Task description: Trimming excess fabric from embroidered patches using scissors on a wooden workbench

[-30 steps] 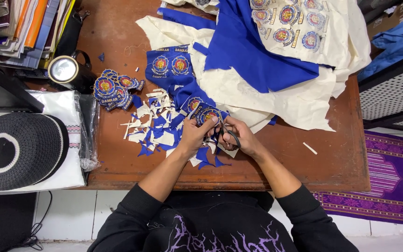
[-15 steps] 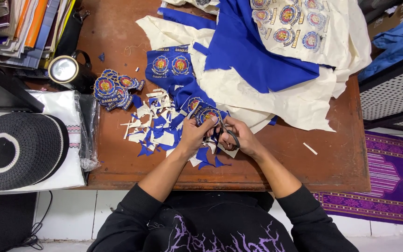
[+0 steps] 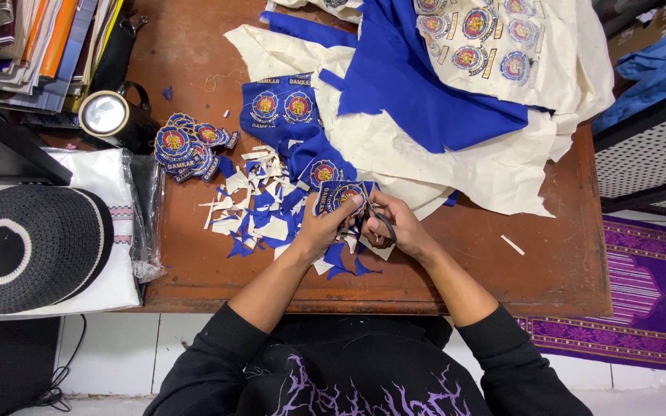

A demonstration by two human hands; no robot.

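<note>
My left hand (image 3: 324, 228) pinches a round embroidered patch on blue cloth (image 3: 338, 196) over the brown wooden table (image 3: 194, 262). My right hand (image 3: 395, 228) grips black-handled scissors (image 3: 375, 223) whose blades sit at the patch's edge. Blue and cream fabric scraps (image 3: 260, 216) lie scattered just left of my hands. A stack of cut-out round patches (image 3: 186, 146) rests further left. A blue strip bearing two uncut patches (image 3: 280, 108) lies behind the scraps.
Cream cloth (image 3: 495, 166) and blue cloth (image 3: 418, 92) cover the table's back right, with more patches (image 3: 475, 38) on top. A black round container (image 3: 113, 119), stacked books (image 3: 32, 42), and a black and white cap (image 3: 28, 246) sit left. A purple rug (image 3: 641, 293) lies right.
</note>
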